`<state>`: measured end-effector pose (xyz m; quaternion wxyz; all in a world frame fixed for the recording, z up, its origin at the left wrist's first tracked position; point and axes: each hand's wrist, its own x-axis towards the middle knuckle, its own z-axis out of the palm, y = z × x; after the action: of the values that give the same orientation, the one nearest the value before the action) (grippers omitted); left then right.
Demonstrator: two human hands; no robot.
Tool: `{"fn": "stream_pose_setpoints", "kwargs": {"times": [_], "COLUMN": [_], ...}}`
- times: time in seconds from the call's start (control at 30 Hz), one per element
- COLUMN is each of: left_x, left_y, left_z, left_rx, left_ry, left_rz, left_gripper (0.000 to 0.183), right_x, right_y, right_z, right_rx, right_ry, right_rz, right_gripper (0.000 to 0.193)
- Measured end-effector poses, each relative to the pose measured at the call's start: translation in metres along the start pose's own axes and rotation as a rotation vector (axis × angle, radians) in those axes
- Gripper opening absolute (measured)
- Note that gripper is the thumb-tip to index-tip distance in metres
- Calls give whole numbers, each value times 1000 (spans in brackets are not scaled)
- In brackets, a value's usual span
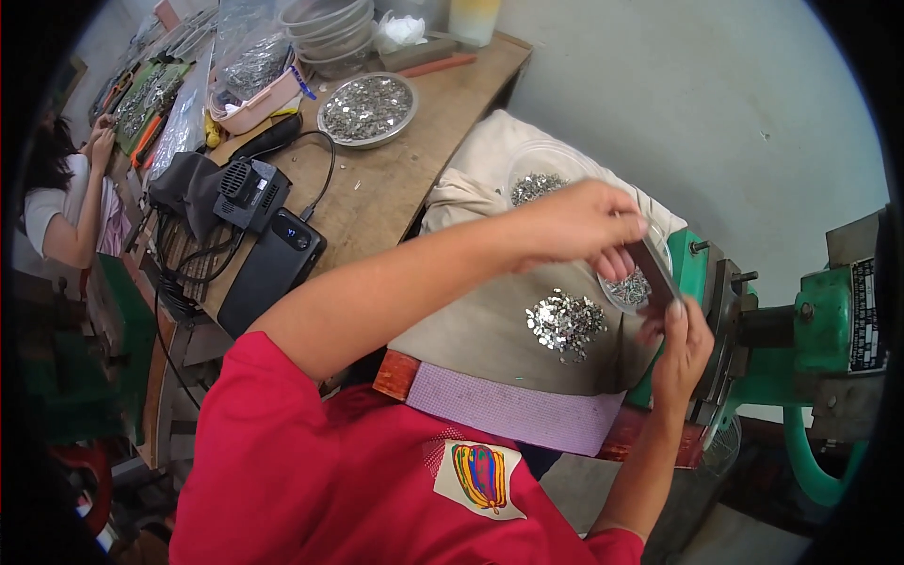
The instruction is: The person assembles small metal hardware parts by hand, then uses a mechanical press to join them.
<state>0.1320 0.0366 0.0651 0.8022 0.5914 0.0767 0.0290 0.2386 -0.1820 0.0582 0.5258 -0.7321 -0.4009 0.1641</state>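
Observation:
Between my two hands is a dark grey flat bar [657,267], held at a slant above the right side of a cloth-covered bench. My left hand [595,226] grips its upper end, fingers curled under. Its lower end is in my right hand [682,344], with the thumb along the edge. Below the bar a clear round bowl [617,299] of small metal pieces is partly hidden. A loose pile of shiny small metal pieces [565,323] lies on the khaki cloth [471,311]. Behind my left wrist stands another clear bowl [537,155] of such pieces.
A green machine [812,320] stands close at the right. On the wooden table [391,179] at left are a steel bowl [367,109] of metal pieces, stacked plastic tubs [330,33], a pink basket [259,104] and a black power bank [273,268] with cables. Another person [71,202] works at far left.

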Motion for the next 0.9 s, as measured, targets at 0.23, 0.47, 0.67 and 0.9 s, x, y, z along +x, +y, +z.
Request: {"fn": "stream_pose_setpoints", "kwargs": {"times": [0.23,0.47,0.67,0.9], "left_x": [0,6,13,13], "left_y": [8,7,4,-3], "left_z": [-30,-50,-63,-65], "left_rx": [20,165,325,473], "left_ry": [165,175,107,278], "left_rz": [115,128,160,212], "left_gripper": [19,24,27,30], "right_x": [65,100,105,92], "right_y": [-22,-23,-25,-15], "right_z": [25,30,39,36], "right_rx": [365,389,226,72], "right_ry": [57,-58,-98,17], "right_rz": [147,110,-20,-61], "right_gripper": [32,32,27,22]}}
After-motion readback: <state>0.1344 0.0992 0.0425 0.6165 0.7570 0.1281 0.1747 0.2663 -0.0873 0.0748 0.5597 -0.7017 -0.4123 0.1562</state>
